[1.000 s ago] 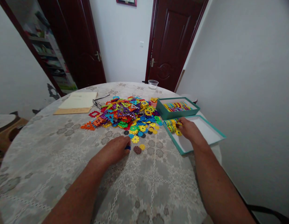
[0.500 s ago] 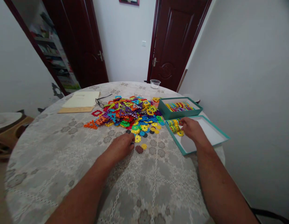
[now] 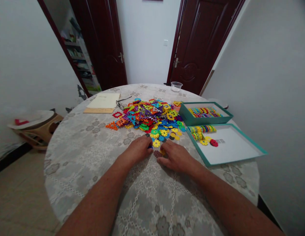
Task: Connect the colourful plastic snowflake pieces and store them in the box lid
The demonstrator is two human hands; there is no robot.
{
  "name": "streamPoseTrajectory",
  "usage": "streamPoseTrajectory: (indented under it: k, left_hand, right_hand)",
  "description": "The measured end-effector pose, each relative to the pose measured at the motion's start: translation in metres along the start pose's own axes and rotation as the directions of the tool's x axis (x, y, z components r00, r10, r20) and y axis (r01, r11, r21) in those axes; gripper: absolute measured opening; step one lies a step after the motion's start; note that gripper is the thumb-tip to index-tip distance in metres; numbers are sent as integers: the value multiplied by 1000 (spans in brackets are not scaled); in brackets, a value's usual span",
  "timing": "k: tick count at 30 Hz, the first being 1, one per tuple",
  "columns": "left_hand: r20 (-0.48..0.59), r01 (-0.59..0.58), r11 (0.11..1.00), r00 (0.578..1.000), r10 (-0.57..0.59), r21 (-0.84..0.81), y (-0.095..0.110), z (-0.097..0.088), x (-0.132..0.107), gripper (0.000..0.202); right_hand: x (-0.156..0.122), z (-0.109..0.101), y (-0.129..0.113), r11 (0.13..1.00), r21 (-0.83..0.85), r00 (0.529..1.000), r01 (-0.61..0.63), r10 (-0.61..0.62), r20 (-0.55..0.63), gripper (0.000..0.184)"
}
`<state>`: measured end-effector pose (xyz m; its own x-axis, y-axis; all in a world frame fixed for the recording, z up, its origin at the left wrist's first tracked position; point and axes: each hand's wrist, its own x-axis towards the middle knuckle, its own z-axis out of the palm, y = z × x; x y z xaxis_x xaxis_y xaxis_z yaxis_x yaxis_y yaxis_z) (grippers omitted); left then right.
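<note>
Head view: at the lower centre of the frame, both hands lie just apart over the patterned worktop point(image 3: 147, 200). The left hand point(image 3: 139, 149) has its fingers closed on a blue piece point(image 3: 151, 147); only a sliver shows, presumably because something so thin needs a pinch at the tips. The right hand point(image 3: 176, 156) has its fingers parted about a brown disc point(image 3: 157, 153) and a yellow disc point(image 3: 162, 152); whether they touch either cannot be told. At mid-frame, a pile point(image 3: 147, 114) of coloured pieces lies within easy reach, its lower layers hidden. At right, a shallow tray point(image 3: 237, 147) bears rows of discs point(image 3: 203, 128) standing on edge, seemingly to save room, with a red disc point(image 3: 213, 143) lying flat nearby. Behind it, a teal box point(image 3: 206, 121) contains further rows, too small to tell piece from piece
</note>
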<state>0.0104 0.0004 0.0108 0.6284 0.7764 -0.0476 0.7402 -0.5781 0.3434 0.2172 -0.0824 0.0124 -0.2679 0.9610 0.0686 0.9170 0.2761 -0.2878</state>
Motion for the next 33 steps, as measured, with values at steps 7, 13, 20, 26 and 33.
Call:
streamPoseTrajectory:
  k: [7,13,20,26,33]
  left_hand:
    - [-73,95,995,993,-95,-4,5,1,2,22]
    - [-74,108,993,992,-105,42,12,-1,-3,26]
    - [-41,39,997,999,-36,67,17,1,-10,58]
    - [-86,58,996,995,-53,60,17,13,-2,43]
    - [-174,139,988,977,-125,73,15,17,7,29]
  right_hand:
    - [3,13,-2,993,102,998,-54,57,-28,18]
    - [5,11,7,967,252,998,-42,51,-30,10]
    - [11,14,15,953,296,998,-57,64,-14,6]
    - [13,11,16,948,304,995,-98,99,14,4]
    - [20,24,17,968,218,972,-124,163,-168,9]
